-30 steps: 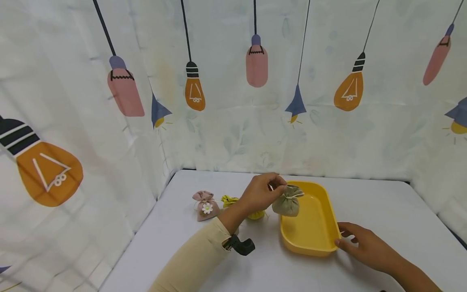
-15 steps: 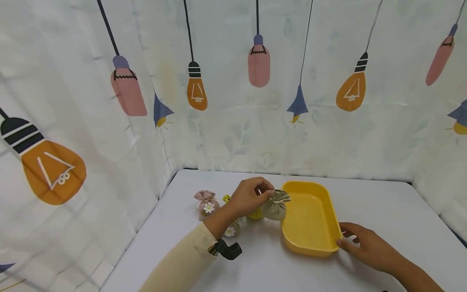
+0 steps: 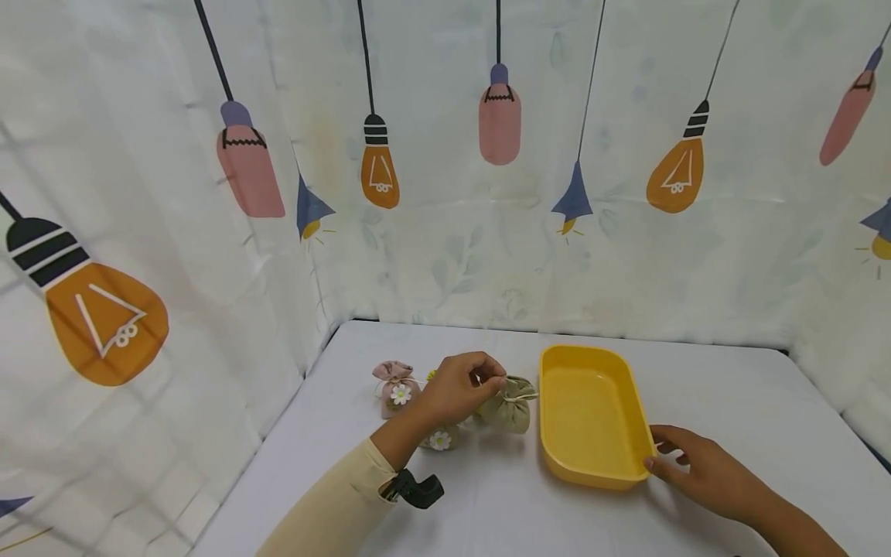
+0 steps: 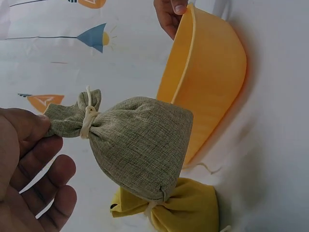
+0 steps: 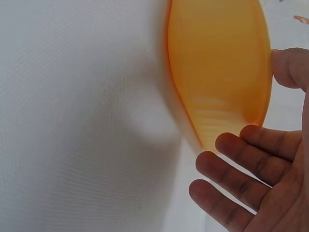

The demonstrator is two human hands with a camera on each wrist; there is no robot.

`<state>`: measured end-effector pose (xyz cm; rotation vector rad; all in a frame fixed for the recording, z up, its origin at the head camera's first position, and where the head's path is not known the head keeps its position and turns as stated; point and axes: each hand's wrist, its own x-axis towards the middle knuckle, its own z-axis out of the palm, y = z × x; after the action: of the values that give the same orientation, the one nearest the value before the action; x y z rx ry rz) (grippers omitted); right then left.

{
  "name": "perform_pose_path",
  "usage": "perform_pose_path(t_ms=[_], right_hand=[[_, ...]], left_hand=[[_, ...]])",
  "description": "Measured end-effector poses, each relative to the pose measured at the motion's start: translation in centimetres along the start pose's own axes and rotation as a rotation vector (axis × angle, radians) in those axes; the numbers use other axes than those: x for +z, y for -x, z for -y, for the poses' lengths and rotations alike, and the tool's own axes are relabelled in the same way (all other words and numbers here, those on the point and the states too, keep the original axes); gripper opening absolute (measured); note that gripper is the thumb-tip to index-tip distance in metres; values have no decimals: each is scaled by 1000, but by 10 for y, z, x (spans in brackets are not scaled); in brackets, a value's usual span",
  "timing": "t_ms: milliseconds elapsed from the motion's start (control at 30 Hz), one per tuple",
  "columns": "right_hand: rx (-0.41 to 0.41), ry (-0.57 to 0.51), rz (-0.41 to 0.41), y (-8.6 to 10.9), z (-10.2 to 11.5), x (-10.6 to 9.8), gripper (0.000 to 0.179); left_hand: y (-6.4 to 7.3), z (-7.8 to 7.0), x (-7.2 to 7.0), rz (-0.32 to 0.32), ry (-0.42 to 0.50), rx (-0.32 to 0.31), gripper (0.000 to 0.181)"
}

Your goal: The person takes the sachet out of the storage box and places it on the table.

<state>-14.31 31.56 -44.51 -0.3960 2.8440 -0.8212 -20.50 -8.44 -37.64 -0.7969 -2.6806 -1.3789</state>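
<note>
My left hand [image 3: 465, 388] pinches the gathered neck of a grey-green drawstring pouch [image 3: 511, 410] between thumb and fingertips. The pouch hangs just left of a yellow plastic tray [image 3: 547, 445]; in the left wrist view, this pouch [image 4: 145, 145] has a cream cord tied round its neck. Below it lies a mustard-yellow pouch [image 4: 193, 208], mostly hidden by my left hand in the head view. My right hand [image 3: 703, 472] grips the tray's near right corner, thumb at the rim [image 5: 268, 72] and fingers along the outer wall.
Left of the tray, a pink pouch [image 3: 395, 391] with a white flower stands on the white table [image 3: 529, 510]. Another flowered pouch [image 3: 442, 439] is partly behind my left wrist. A patterned curtain [image 3: 445, 232] rises behind the table's far edge.
My left hand has carried the grey-green pouch left and lower, from over the tray's left rim to beside the tray. The right hand stays at the tray's corner.
</note>
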Motion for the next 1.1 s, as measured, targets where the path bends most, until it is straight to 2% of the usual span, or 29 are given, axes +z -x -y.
perform_pose_path(t_ms=[133,400,567,700,900,1033,1100], right_hand=[[-4,10,-5,1,-1,-1,70],[-1,20,-10,4,-6,-3,69],[0,24,-13,5,-6,-2,69],[-2,21,-13,6,-6,-2,69],[7,9,-12,5,-3,-2,69],[25,14,-3,4,0,-3,71],[40,32,1,4,1,-4,73]], left_hand=[[5,5,1,2,-11,-20,6],[11,13,3,12,-19,-6,8],[14,23,2,12,4,-18,11],[17,32,-1,-18,16,-26,12],[20,36,-10,-67,0,-14,14],[22,35,-17,-99,-41,0,11],[22,35,-20,-122,-89,9,9]])
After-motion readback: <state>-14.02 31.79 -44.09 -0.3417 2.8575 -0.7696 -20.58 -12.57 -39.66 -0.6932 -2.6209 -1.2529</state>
